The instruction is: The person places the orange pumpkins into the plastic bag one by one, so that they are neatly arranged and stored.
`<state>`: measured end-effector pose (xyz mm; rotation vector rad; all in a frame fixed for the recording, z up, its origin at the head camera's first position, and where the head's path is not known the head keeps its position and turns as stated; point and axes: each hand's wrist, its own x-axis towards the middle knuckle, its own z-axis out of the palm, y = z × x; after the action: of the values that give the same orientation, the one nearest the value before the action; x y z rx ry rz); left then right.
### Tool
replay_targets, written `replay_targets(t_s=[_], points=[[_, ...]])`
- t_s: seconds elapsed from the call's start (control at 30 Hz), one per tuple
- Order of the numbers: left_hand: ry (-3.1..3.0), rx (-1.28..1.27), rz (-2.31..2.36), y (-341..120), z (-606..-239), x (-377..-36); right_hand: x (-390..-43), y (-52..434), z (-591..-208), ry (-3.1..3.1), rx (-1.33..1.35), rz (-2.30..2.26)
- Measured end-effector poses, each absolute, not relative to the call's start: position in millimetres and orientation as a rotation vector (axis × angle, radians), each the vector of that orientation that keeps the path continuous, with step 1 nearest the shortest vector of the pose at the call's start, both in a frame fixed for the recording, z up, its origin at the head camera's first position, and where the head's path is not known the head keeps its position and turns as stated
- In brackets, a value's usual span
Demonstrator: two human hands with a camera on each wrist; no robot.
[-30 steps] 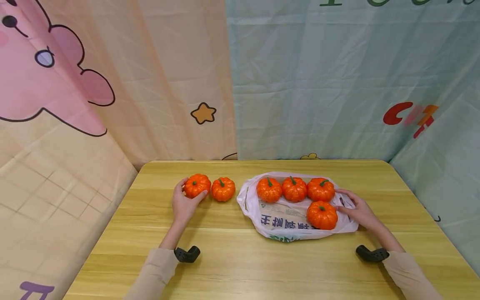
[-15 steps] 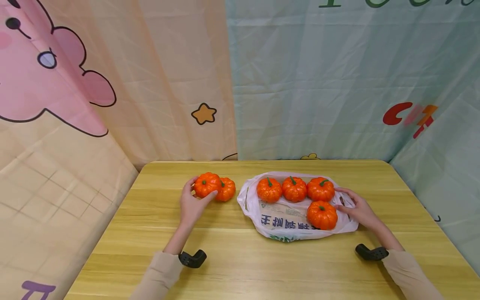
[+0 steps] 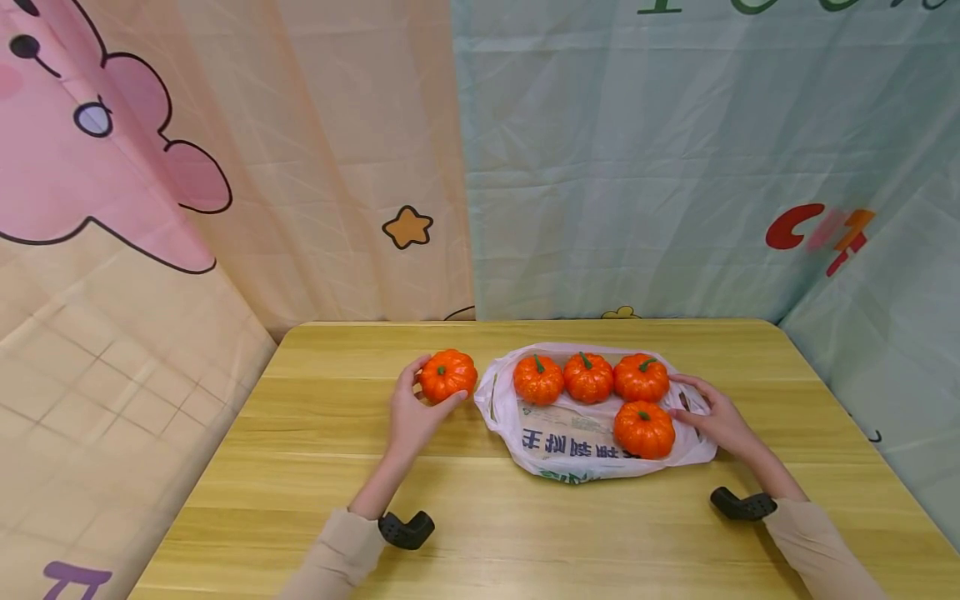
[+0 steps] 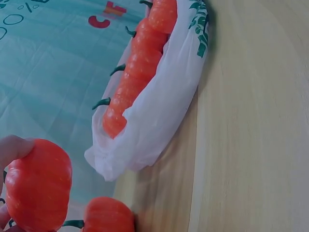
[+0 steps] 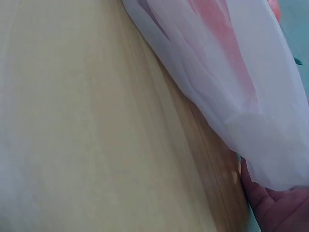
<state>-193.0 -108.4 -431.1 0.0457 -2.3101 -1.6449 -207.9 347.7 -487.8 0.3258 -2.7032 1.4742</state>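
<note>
My left hand (image 3: 414,417) holds a small orange pumpkin (image 3: 448,375) with a green stem, thumb and fingers on its sides, left of a white plastic bag (image 3: 506,425). The left wrist view shows this pumpkin raised, with another pumpkin (image 4: 108,215) standing lower beside it; the head view hides that one behind the held pumpkin. Inside the spread mouth of the bag sit several pumpkins, three in a back row and one pumpkin (image 3: 643,431) at front right. My right hand (image 3: 718,421) grips the bag's right edge, its fingers partly hidden by the plastic in the right wrist view.
The bag lies on a wooden table (image 3: 555,533), its printed inner side showing. Behind the table's far edge hangs a patterned curtain (image 3: 645,167), and more cloth covers both sides. A black device (image 3: 407,530) is strapped on each wrist.
My left hand has carried the pumpkin rightward off its spot at the left, over to where the other loose pumpkin stands. The right hand and the bag have stayed nearly still.
</note>
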Motion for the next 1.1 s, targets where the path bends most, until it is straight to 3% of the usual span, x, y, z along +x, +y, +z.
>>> replay_targets(t_s=[1.1], points=[[-2.418, -0.224, -1.782, -21, -436, -179, -209, 348, -488, -2.708, 0.317, 1.465]])
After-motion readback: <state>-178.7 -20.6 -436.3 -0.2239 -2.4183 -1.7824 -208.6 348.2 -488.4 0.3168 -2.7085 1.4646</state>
